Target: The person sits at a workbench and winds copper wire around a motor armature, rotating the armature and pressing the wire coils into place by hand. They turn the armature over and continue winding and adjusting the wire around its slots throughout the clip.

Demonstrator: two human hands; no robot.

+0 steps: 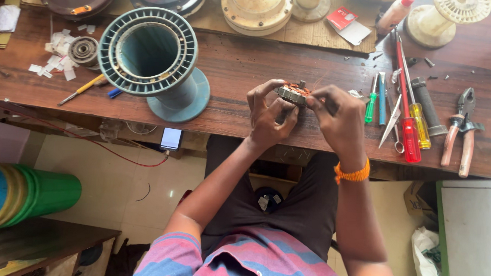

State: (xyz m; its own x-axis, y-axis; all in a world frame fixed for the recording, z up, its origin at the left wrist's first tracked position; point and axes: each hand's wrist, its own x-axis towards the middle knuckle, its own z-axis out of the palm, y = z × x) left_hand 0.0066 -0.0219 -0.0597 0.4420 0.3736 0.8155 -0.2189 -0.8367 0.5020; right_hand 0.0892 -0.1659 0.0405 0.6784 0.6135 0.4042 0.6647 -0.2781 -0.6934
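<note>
Seen from above, the left hand (269, 116) and the right hand (337, 117) together hold a small round motor stator (292, 93) with copper windings just above the dark wooden surface (242, 61), fingers (262, 90) closed around its rim on both sides. An orange band (352, 174) circles the right wrist. To the left lies a big teal plastic spool (150, 56) on its side. To the right lie screwdrivers (407, 113) and pliers (459, 132).

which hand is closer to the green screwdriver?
Right. The right hand grips the small wound motor core just beside the green screwdriver; the left hand holds the core's far side, farther away.
</note>
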